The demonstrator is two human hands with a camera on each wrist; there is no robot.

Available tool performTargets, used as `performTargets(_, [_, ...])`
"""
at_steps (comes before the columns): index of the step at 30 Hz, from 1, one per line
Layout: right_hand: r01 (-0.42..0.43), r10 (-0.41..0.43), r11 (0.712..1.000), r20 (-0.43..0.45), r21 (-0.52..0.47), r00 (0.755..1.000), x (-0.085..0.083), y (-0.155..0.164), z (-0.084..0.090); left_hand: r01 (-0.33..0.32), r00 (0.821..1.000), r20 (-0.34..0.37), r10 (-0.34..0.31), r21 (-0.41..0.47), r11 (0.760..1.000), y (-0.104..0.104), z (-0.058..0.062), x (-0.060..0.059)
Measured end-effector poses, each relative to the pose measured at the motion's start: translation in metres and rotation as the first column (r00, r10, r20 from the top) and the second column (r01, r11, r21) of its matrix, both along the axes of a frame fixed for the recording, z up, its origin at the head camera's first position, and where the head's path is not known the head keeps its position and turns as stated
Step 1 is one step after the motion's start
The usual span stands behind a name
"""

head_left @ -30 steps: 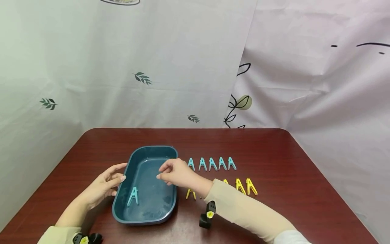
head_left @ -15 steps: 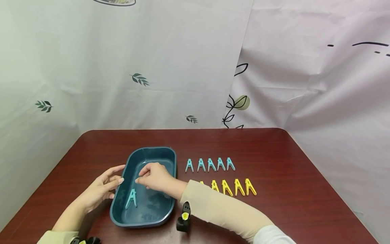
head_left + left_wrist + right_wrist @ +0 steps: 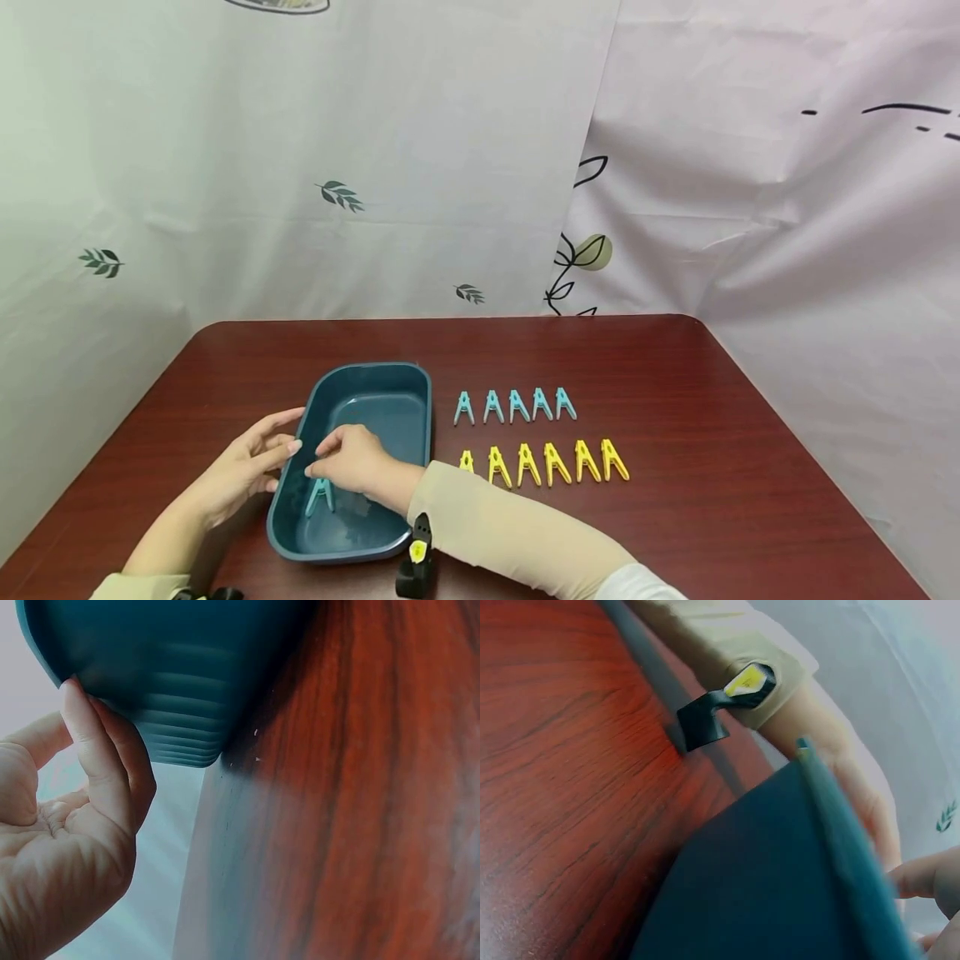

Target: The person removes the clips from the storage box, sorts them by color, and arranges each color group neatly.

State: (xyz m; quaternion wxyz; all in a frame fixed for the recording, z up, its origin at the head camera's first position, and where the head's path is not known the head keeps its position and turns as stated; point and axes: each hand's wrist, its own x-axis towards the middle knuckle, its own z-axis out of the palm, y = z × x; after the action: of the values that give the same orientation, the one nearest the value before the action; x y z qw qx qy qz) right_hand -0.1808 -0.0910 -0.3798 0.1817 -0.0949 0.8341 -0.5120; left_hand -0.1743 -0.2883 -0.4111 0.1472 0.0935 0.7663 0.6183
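A dark teal plastic tray (image 3: 390,425) stands on the table. One light-blue clothespin (image 3: 320,498) is in its near left part. At the tray's left side, my left hand (image 3: 238,473) grips the rim, thumb on top and fingers along the outer wall. The left wrist view shows its bent fingers (image 3: 97,746) touching the tray's edge. Inside the tray, my right hand (image 3: 358,463) reaches over the top end of that clothespin. Its thumb and forefinger stand slightly apart, with nothing visible between them. In the right wrist view the tray wall (image 3: 757,877) hides most of this hand.
Right of the tray lies a row of several light-blue clothespins (image 3: 515,407). Nearer me runs a row of several yellow clothespins (image 3: 553,464), its left end close to my right sleeve (image 3: 510,525). A pale printed curtain (image 3: 390,150) hangs behind the brown table (image 3: 675,400).
My right hand has moved left and toward me, from the tray's right side to the clothespin inside it. The left hand stays at the rim. More of the yellow row shows.
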Motion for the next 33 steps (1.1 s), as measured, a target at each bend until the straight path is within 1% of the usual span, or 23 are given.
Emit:
performTargets(6, [-0.006, 0.006, 0.999, -0.004, 0.042, 1.000, 0.002, -0.006, -0.002, 0.018, 1.000, -0.007, -0.017, 0.026, 1.000, -0.001, 0.000, 0.000])
performTargets(10, [-0.036, 0.036, 0.996, 0.006, 0.078, 0.999, 0.002, -0.008, -0.004, 0.025, 1.000, -0.004, -0.025, 0.047, 0.999, -0.002, -0.001, 0.000])
performTargets(15, [-0.069, 0.069, 0.984, 0.001, 0.167, 0.998, 0.003, -0.009, -0.008, 0.022, 1.000, -0.002, -0.022, 0.066, 0.998, -0.001, -0.002, 0.000])
performTargets(18, [-0.073, 0.078, 0.966, -0.011, 0.246, 0.997, 0.003, -0.010, -0.010, 0.035, 0.999, -0.003, -0.035, 0.097, 0.995, 0.000, -0.002, -0.001])
performTargets(21, [-0.101, 0.114, 0.944, -0.022, 0.315, 0.993, 0.003, -0.011, -0.011, 0.048, 0.999, -0.002, -0.048, 0.125, 0.991, -0.001, -0.003, -0.001])
performTargets(23, [-0.140, 0.158, 0.929, -0.026, 0.343, 0.987, 0.003, -0.011, -0.012, 0.053, 0.999, -0.002, -0.053, 0.137, 0.989, -0.001, -0.003, 0.000])
performTargets(27, [-0.246, 0.280, 0.888, -0.032, 0.388, 0.960, 0.002, -0.009, -0.012, 0.066, 0.998, -0.010, -0.065, 0.159, 0.985, -0.002, -0.004, 0.000])
performTargets(30, [-0.306, 0.370, 0.834, -0.053, 0.459, 0.928, 0.003, -0.008, -0.009, 0.062, 0.998, -0.013, -0.061, 0.148, 0.987, -0.002, -0.003, 0.000])
performTargets(33, [-0.335, 0.443, 0.778, -0.085, 0.532, 0.893, 0.005, -0.008, -0.007, 0.052, 0.999, -0.011, -0.051, 0.127, 0.991, -0.001, -0.003, 0.000])
